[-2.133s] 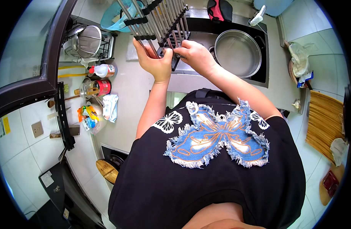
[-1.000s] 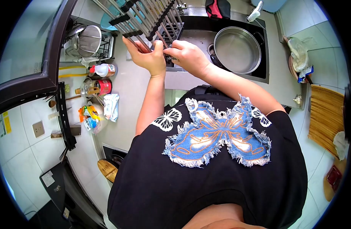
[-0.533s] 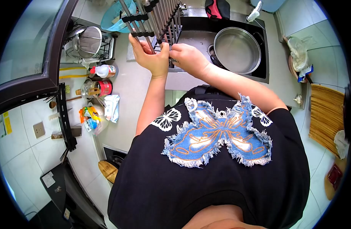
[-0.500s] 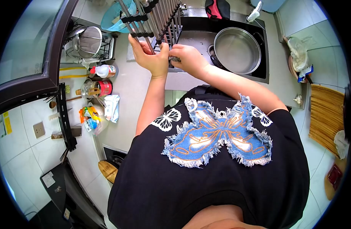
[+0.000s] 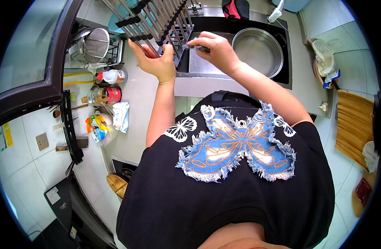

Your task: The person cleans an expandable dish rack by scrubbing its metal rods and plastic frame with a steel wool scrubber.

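Note:
A rack of metal rods with black joints (image 5: 157,20) rises at the top, tilted to the left over the counter and the sink's left part. My left hand (image 5: 155,62) is wrapped round its lower left rods. To the right of the rack, my right hand (image 5: 217,50) pinches a dark, shiny wire scourer (image 5: 198,47), apart from the rods. Beneath that hand lies the metal sink (image 5: 205,66). A large round steel pot (image 5: 257,53) stands in the sink's right part.
A black and red cloth item (image 5: 236,9) lies behind the sink, left of a white tap (image 5: 276,11). Bottles (image 5: 111,76), a red-labelled jar (image 5: 112,95) and packets (image 5: 120,117) line the counter's left side. A strainer (image 5: 97,45) sits in a dish rack. A blue basin is partly hidden behind the rods.
The rack has tilted and shifted left with my left hand. My right hand has moved up and to the right, away from the rods, and the scourer shows more.

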`<state>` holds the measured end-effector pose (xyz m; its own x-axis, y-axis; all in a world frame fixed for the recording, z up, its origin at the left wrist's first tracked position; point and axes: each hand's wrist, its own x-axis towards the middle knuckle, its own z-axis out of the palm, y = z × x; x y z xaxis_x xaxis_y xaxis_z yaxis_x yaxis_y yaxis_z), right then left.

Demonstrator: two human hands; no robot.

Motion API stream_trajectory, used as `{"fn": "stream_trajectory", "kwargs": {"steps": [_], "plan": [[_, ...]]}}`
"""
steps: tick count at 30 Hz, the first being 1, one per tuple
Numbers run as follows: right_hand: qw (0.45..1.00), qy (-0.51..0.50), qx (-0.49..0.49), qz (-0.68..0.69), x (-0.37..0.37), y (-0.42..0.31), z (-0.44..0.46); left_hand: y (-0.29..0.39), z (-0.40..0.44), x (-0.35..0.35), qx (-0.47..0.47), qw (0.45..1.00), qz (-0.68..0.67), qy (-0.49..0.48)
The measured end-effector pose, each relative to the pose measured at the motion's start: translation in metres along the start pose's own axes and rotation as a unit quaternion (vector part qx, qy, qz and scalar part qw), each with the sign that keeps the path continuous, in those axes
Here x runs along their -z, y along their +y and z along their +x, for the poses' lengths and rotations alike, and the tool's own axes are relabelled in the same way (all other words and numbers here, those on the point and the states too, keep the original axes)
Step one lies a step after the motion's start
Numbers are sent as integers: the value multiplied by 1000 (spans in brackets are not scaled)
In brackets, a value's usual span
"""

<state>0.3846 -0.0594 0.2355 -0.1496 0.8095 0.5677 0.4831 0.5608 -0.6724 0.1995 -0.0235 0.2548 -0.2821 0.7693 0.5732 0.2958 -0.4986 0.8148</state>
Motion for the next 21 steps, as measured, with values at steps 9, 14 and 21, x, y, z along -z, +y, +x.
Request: {"fn": "stream_trajectory", "kwargs": {"steps": [9,14,21], "plan": [[981,-45,79,-172,-29,-5,-2,-3,-2,-2,-20,999,-34,9],[982,-33,-132,135,-25,-9,-6,2,-8,7,9,999,-35,-6],[994,17,-78,68,-12,4,-9,-3,-6,13,-8,995,-88,37]]}}
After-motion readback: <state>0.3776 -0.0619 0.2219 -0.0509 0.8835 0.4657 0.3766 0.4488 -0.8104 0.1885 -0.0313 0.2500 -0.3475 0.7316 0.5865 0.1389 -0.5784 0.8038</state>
